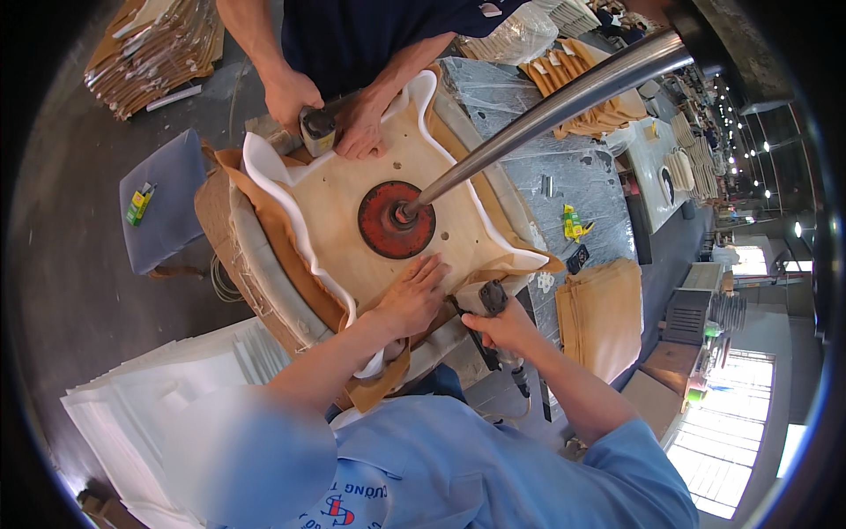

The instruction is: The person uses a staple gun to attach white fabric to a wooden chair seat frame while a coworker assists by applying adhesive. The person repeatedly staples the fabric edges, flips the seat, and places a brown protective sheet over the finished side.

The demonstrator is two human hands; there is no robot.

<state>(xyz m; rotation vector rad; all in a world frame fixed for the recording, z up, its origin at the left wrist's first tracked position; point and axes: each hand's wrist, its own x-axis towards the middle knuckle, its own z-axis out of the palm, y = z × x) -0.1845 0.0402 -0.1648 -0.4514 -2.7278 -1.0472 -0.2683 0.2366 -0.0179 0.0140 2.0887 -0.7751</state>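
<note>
A pale plywood seat panel (339,207) lies face up, edged with white foam (295,225) and tan covering material (282,234). A red round disc (397,220) at the end of a metal rod (546,115) presses on its middle. My left hand (411,295) rests on the panel's near edge, fingers stretched out over the wood. In my right hand (507,328) is a staple gun (483,300), its nose at the near right corner. Across from me, a co-worker's hand (293,99) grips another staple gun (318,132); their other hand (359,130) lies on the panel.
White foam sheets (176,370) are stacked at the left. Beyond them stands a blue padded seat (163,203) with a small yellow-green packet on it. At the right, a plastic-covered table (564,181) bears tan pieces (601,309). An air hose (522,388) hangs below my staple gun.
</note>
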